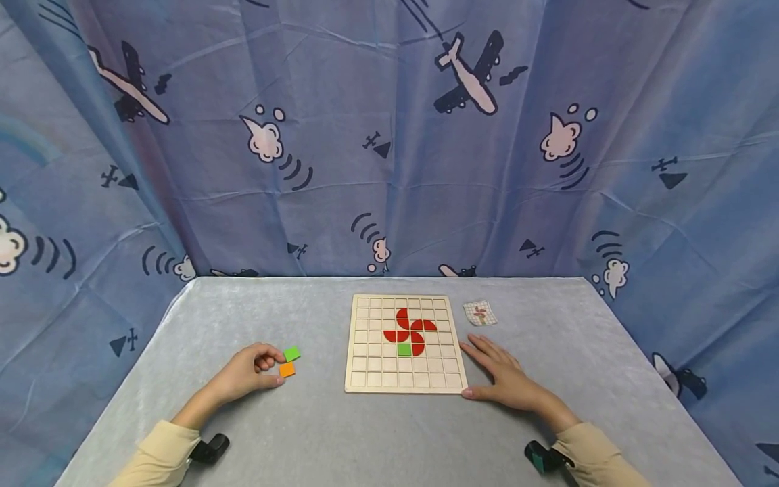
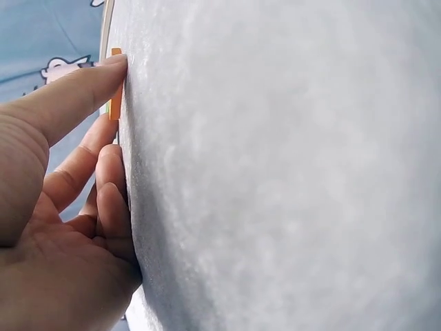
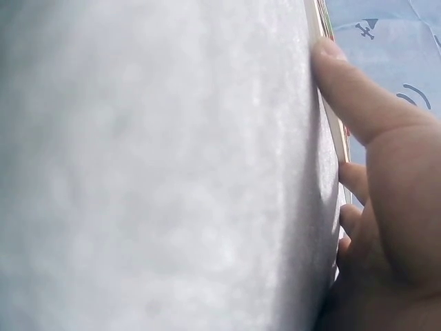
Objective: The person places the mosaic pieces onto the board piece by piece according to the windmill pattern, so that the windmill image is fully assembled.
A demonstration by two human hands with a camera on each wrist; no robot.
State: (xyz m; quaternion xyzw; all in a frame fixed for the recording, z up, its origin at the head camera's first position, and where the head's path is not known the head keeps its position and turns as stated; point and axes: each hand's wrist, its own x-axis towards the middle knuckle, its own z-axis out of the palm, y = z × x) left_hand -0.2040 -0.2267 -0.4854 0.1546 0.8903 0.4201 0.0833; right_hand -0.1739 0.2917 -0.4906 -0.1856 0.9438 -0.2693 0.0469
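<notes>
My left hand (image 1: 246,370) is at the left of the table, its thumb and index finger at the edges of an orange square tile (image 1: 287,370), which they appear to pinch. A green square tile (image 1: 292,354) lies just beyond it, near the index fingertip. In the left wrist view the orange tile (image 2: 116,86) shows edge-on beside the thumb. My right hand (image 1: 505,375) rests along the right edge of a wooden grid board (image 1: 371,382), thumb at its near right corner, fingers spread. On the board lie red curved pieces (image 1: 417,343) in a pinwheel and one green square (image 1: 404,350).
A small pattern card (image 1: 480,313) with a pinwheel picture lies to the right of the board's far corner. A pale grey cloth covers the table (image 1: 316,433). Behind it hangs a blue curtain (image 1: 341,169) with printed planes.
</notes>
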